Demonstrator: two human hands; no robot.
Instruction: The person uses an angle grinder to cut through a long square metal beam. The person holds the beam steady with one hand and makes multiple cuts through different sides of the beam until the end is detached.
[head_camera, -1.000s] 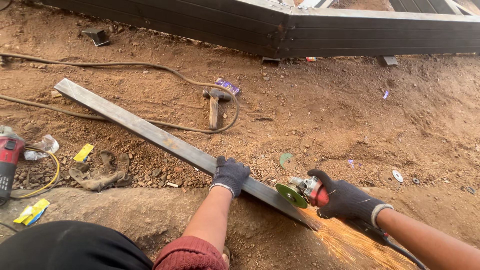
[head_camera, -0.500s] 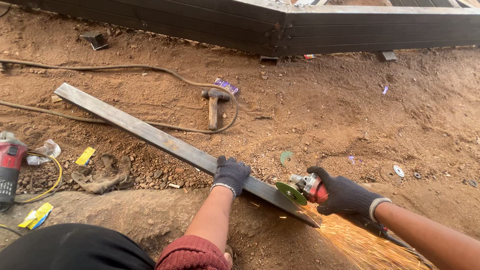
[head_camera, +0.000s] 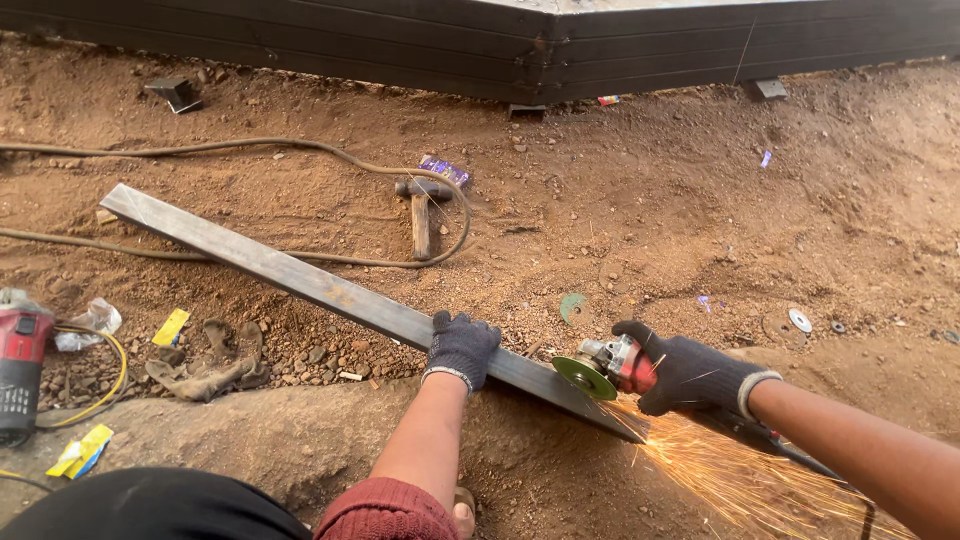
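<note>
A long grey steel bar (head_camera: 300, 276) lies slantwise on the red dirt, its near end resting on a rock. My left hand (head_camera: 460, 346), in a dark glove, presses down on the bar close to that end. My right hand (head_camera: 692, 378), also gloved, grips a red angle grinder (head_camera: 612, 366). Its green disc (head_camera: 584, 378) meets the bar just right of my left hand. Orange sparks (head_camera: 740, 478) spray toward the lower right.
A hammer (head_camera: 421, 208) lies on the dirt beyond the bar, ringed by a long cable (head_camera: 250, 146). A second red power tool (head_camera: 22, 364) and worn gloves (head_camera: 208, 362) lie at left. A dark metal frame (head_camera: 520, 40) runs along the top. Loose discs (head_camera: 799, 320) sit at right.
The grinder stays on the bar's near end and the spark spray goes on. Both hands hold about the same places; only the view has shifted slightly.
</note>
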